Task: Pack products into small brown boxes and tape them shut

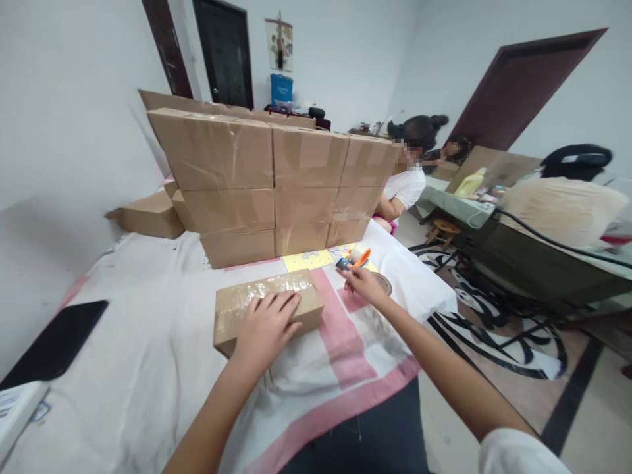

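Note:
A small cardboard box (227,297) lies on the cloth in front of me, with shiny clear tape across its top. My left hand (269,322) rests on it, fingers spread over the top and thumb along the near side. To the right, my right hand (364,284) is closed at the near end of an orange tape dispenser (363,255) that carries a roll of pale tape. Its fingertips are partly hidden there. Beside that hand, a round brown roll (383,283) lies flat, partly covered by my wrist.
Stacked cardboard boxes (309,158) form a wall behind the small box. An open carton (151,214) lies at the left, nearer a black tablet-like slab (54,342). A person in white (407,187) sits beyond the stack; others sit by a second table (449,201) at right.

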The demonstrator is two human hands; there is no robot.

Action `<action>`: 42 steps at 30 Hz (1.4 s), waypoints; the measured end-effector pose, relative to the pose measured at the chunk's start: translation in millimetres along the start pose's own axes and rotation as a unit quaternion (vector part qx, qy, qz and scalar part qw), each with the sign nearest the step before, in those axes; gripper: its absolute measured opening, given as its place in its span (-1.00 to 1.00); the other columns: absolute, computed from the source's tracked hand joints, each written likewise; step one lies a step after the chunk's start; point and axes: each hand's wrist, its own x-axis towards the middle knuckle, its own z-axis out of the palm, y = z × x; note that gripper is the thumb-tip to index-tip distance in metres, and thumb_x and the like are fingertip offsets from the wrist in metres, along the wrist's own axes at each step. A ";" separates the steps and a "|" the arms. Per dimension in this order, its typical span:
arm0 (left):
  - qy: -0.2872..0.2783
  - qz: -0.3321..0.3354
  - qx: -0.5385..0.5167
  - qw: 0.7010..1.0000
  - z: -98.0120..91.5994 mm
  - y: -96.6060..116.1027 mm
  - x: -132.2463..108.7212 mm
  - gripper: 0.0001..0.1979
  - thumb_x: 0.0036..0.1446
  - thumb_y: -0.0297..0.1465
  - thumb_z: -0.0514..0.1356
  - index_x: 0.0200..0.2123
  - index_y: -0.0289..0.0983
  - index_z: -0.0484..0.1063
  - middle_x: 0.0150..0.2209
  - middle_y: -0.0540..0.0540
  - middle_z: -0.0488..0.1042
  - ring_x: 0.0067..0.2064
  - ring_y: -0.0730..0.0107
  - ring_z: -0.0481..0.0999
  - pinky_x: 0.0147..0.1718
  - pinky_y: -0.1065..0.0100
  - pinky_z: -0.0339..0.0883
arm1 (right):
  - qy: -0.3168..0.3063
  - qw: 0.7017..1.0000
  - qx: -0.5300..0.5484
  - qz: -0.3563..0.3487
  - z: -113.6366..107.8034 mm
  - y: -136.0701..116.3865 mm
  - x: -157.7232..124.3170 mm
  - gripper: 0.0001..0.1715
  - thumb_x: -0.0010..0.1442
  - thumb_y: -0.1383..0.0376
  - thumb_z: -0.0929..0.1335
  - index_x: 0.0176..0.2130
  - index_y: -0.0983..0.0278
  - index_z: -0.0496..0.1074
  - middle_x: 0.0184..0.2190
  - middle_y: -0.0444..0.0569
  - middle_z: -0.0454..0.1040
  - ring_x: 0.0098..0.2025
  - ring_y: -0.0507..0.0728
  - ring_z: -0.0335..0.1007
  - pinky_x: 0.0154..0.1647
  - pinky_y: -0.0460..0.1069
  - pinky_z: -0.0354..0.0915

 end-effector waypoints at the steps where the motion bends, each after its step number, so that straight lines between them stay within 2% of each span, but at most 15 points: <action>1: 0.000 0.005 -0.002 1.000 -0.9 -0.7 -1.1 -0.57 0.22 -0.35 0.26 0.16 -0.16 0.42 0.17 -0.14 0.51 0.07 0.07 0.47 -0.05 0.09 0.26 | 0.002 0.999 0.037 0.009 7.5 1.0 -18.0 -0.49 0.32 -0.07 0.20 -0.45 0.24 0.26 -0.53 -0.02 0.52 -0.57 0.04 0.40 -0.52 -0.09 0.26; 6: 0.018 0.024 0.007 1.000 0.8 -4.6 -10.5 -0.59 0.24 -0.33 0.23 0.16 -0.13 0.44 0.15 -0.13 0.53 0.06 0.03 0.49 -0.06 0.07 0.24 | 0.017 0.976 0.205 0.069 59.1 8.3 -101.7 -0.40 0.17 -0.24 0.22 -0.39 0.23 0.27 -0.59 -0.05 0.50 -0.68 0.05 0.36 -0.70 -0.11 0.14; 9: 0.039 0.051 0.002 0.998 4.4 -8.8 -17.9 -0.60 0.25 -0.33 0.22 0.16 -0.12 0.44 0.14 -0.12 0.53 0.04 0.04 0.51 -0.07 0.07 0.22 | 0.028 0.955 0.280 0.095 84.2 15.8 -131.9 -0.39 0.11 -0.25 0.27 -0.41 0.24 0.30 -0.69 -0.18 0.35 -0.75 0.02 0.22 -0.75 -0.10 0.04; 11: 0.045 0.070 -0.005 0.996 5.1 -11.2 -22.4 -0.61 0.25 -0.34 0.21 0.15 -0.11 0.44 0.15 -0.11 0.53 0.05 0.05 0.51 -0.05 0.06 0.20 | 0.057 0.944 0.310 0.098 90.5 18.1 -143.3 -0.42 0.10 -0.20 0.32 -0.43 0.26 0.33 -0.72 -0.23 0.26 -0.74 -0.02 0.11 -0.72 -0.11 -0.01; 13: 0.049 0.079 -0.012 0.996 3.5 -12.1 -25.4 -0.62 0.26 -0.34 0.21 0.14 -0.10 0.44 0.15 -0.11 0.53 0.07 0.04 0.51 -0.04 0.05 0.19 | 0.096 0.945 0.302 0.075 90.1 15.3 -150.0 -0.47 0.12 -0.13 0.35 -0.46 0.28 0.37 -0.71 -0.23 0.23 -0.68 -0.03 0.08 -0.65 -0.10 -0.02; 17: 0.075 0.071 -0.021 0.994 -5.4 -3.8 -27.3 -0.68 0.29 -0.33 0.18 0.09 -0.09 0.49 0.14 -0.14 0.53 0.12 0.04 0.48 0.02 0.04 0.16 | 0.157 0.965 0.211 0.000 86.5 -4.8 -160.2 -0.56 0.21 0.02 0.33 -0.49 0.29 0.42 -0.62 -0.18 0.26 -0.51 0.01 0.14 -0.47 -0.08 0.06; 19: 0.101 0.061 -0.028 0.993 -11.3 7.8 -28.1 -0.74 0.30 -0.30 0.18 0.02 -0.09 0.54 0.09 -0.13 0.56 0.10 0.06 0.48 0.02 0.05 0.13 | 0.147 0.971 0.186 -0.021 88.3 -18.2 -168.0 -0.58 0.25 0.06 0.31 -0.50 0.28 0.39 -0.60 -0.17 0.26 -0.49 0.02 0.15 -0.45 -0.07 0.06; 22: 0.121 0.075 -0.091 0.986 -18.9 31.3 -30.6 -0.80 0.32 -0.27 0.18 -0.08 -0.09 0.56 -0.06 -0.08 0.61 -0.03 0.18 0.52 -0.07 0.12 0.11 | 0.096 0.981 0.154 -0.072 93.5 -37.3 -182.4 -0.59 0.28 0.08 0.32 -0.50 0.27 0.35 -0.58 -0.18 0.26 -0.49 0.02 0.15 -0.46 -0.07 0.05; 26: 0.086 0.105 -0.174 0.975 -24.0 50.1 -33.2 -0.82 0.34 -0.29 0.15 -0.25 -0.13 0.55 -0.27 0.00 0.59 -0.18 0.28 0.50 -0.16 0.16 0.06 | 0.046 0.981 0.135 -0.133 99.7 -55.7 -193.5 -0.74 0.25 0.22 0.36 -0.45 0.26 0.37 -0.51 -0.16 0.35 -0.46 0.02 0.19 -0.42 -0.07 0.08; 29: 0.029 0.099 -0.202 0.974 -27.4 45.3 -34.0 -0.78 0.34 -0.30 0.18 -0.39 -0.18 0.49 -0.37 0.05 0.56 -0.24 0.32 0.49 -0.18 0.18 0.03 | 0.036 0.979 0.161 -0.123 105.8 -62.0 -192.0 -0.80 0.19 0.30 0.37 -0.46 0.26 0.36 -0.52 -0.18 0.33 -0.46 0.01 0.18 -0.42 -0.08 0.07; 33: -0.019 0.101 -0.217 0.971 -31.8 30.2 -34.7 -0.82 0.26 -0.24 0.28 -0.36 -0.18 0.48 -0.34 0.07 0.57 -0.24 0.32 0.50 -0.17 0.21 0.04 | 0.040 0.973 0.208 -0.093 113.2 -65.0 -186.5 -0.76 0.12 0.33 0.37 -0.54 0.27 0.30 -0.59 -0.22 0.18 -0.50 -0.01 0.05 -0.47 -0.09 -0.02; 37: -0.039 0.116 -0.228 0.966 -31.9 22.1 -34.9 -0.83 0.36 -0.34 0.15 -0.31 -0.19 0.46 -0.31 0.08 0.55 -0.24 0.38 0.50 -0.14 0.24 0.07 | 0.026 0.973 0.218 -0.078 115.2 -69.3 -186.5 -0.70 0.13 0.25 0.40 -0.54 0.27 0.29 -0.60 -0.24 0.12 -0.52 -0.03 0.00 -0.49 -0.08 -0.05; 40: -0.030 0.108 -0.209 0.972 -29.1 20.7 -33.9 -0.76 0.41 -0.41 0.02 -0.32 -0.22 0.41 -0.32 0.06 0.52 -0.25 0.40 0.47 -0.15 0.25 0.06 | 0.041 0.964 0.256 -0.060 117.7 -72.8 -188.3 -0.77 0.14 0.18 0.42 -0.43 0.27 0.42 -0.62 -0.25 0.10 -0.54 -0.03 0.00 -0.51 -0.08 -0.03; 42: -0.020 0.105 -0.190 0.976 -26.0 20.7 -32.8 -0.73 0.43 -0.40 -0.02 -0.31 -0.23 0.39 -0.32 0.04 0.50 -0.26 0.39 0.46 -0.17 0.25 0.06 | 0.067 0.953 0.290 -0.054 121.6 -73.9 -188.9 -0.73 0.19 0.11 0.39 -0.35 0.29 0.48 -0.62 -0.24 0.14 -0.55 -0.02 0.02 -0.52 -0.08 -0.03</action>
